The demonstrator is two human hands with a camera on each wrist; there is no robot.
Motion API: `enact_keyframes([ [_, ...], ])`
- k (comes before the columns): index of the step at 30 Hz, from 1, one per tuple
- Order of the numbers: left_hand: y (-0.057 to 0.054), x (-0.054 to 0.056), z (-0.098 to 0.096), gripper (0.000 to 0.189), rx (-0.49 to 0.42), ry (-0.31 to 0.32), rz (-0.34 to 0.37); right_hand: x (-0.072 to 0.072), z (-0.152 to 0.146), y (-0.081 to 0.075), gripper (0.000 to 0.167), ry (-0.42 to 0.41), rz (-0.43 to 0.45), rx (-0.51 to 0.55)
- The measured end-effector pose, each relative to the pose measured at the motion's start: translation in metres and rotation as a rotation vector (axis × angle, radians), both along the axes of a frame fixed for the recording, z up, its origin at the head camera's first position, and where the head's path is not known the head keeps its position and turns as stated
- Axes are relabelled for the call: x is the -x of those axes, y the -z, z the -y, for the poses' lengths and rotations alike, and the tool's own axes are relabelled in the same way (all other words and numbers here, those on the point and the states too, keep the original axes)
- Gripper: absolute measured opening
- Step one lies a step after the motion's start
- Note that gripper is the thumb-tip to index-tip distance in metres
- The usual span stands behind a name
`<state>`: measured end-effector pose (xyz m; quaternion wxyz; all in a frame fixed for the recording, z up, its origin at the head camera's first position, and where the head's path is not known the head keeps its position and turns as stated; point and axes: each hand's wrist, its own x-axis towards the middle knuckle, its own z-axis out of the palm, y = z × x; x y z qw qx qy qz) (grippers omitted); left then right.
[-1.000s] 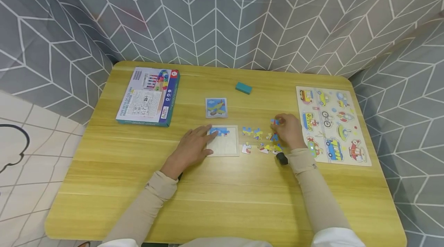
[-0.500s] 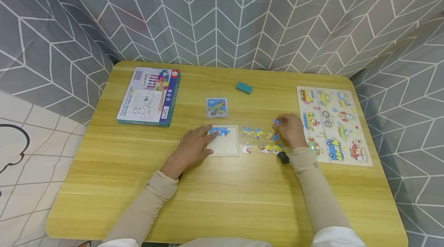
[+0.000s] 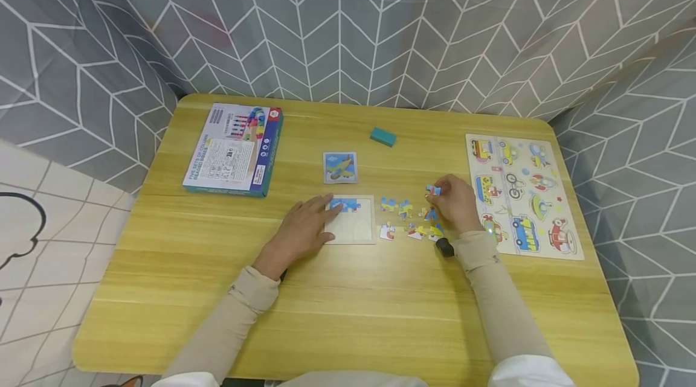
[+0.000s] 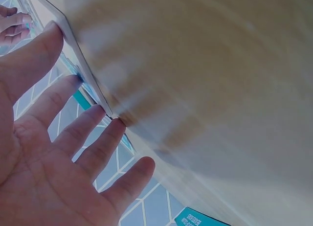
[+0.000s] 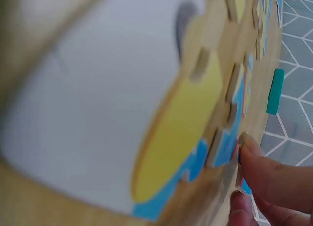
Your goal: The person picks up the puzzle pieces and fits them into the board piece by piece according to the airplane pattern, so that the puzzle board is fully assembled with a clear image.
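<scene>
My left hand (image 3: 301, 230) lies with straight fingers over the left side of a shallow wooden puzzle tray (image 3: 353, 231). Its index finger reaches onto blue puzzle pieces (image 3: 351, 206) fitted along the tray's top edge. In the left wrist view, the fingertips meet the tray's rim (image 4: 84, 64). Right of the loose pieces, my right hand (image 3: 457, 203) pinches a blue and red puzzle piece (image 3: 433, 191) between thumb and fingers. The right wrist view shows that piece (image 5: 246, 188) mostly covered by the fingers. Several loose jigsaw pieces (image 3: 405, 210) lie between the tray and this hand.
Behind the tray lies an airplane picture card (image 3: 340, 168), with a teal block (image 3: 383, 137) farther back. A boxed toy set (image 3: 231, 151) is at the left. At the right, a vehicle puzzle board (image 3: 524, 197) lies beside my right hand. Patterned curtains (image 3: 348, 25) hang behind the table.
The puzzle piece in my right fingers has tilted slightly, showing more of its printed face, and the hand has shifted a little rightward. My left hand stays on the tray.
</scene>
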<state>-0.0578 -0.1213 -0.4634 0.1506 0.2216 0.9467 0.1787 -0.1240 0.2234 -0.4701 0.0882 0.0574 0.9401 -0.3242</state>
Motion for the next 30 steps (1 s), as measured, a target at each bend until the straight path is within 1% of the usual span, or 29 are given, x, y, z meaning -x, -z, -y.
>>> enact_keyframes([
  [6,0.001,0.001,0.000,0.064,0.015,-0.005,0.019,-0.005,0.006,-0.001,0.025,0.027,-0.030,0.004],
  [9,0.001,0.001,0.000,0.064,0.010,-0.008,0.023,-0.009,0.012,-0.005,0.025,0.029,-0.068,0.043],
  [14,0.000,0.000,0.000,0.064,0.004,-0.009,0.019,-0.015,0.031,-0.015,0.028,0.000,-0.098,0.148],
  [18,0.000,0.000,-0.001,0.063,0.008,-0.008,0.021,-0.019,0.046,-0.019,0.025,-0.046,-0.087,0.186],
  [22,-0.001,0.000,-0.001,0.064,0.011,-0.011,0.025,-0.021,0.058,-0.016,0.025,-0.091,-0.081,0.242],
  [30,0.000,0.001,-0.001,0.064,0.017,-0.011,0.029,-0.023,0.084,-0.003,0.016,-0.150,-0.044,0.312],
])
